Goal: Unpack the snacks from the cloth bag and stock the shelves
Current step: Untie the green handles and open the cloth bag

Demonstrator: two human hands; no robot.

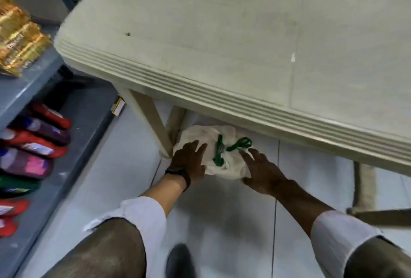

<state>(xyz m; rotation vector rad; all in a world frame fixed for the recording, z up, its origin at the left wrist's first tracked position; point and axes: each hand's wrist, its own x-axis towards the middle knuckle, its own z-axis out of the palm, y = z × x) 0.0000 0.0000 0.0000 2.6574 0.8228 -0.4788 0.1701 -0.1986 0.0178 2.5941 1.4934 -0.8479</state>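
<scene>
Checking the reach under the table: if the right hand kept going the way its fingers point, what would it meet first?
Most likely the white cloth bag, near its green handles; the right hand is at its edge, though contact is unclear.

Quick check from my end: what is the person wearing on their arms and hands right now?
Both arms have white sleeves pushed up well above the wrists, leaving the forearms bare. The left hand has a dark watch on a dark strap at the wrist. The right hand has nothing on its wrist that I can see. No gloves on either hand; the frame is too blurred to tell about rings.
</scene>
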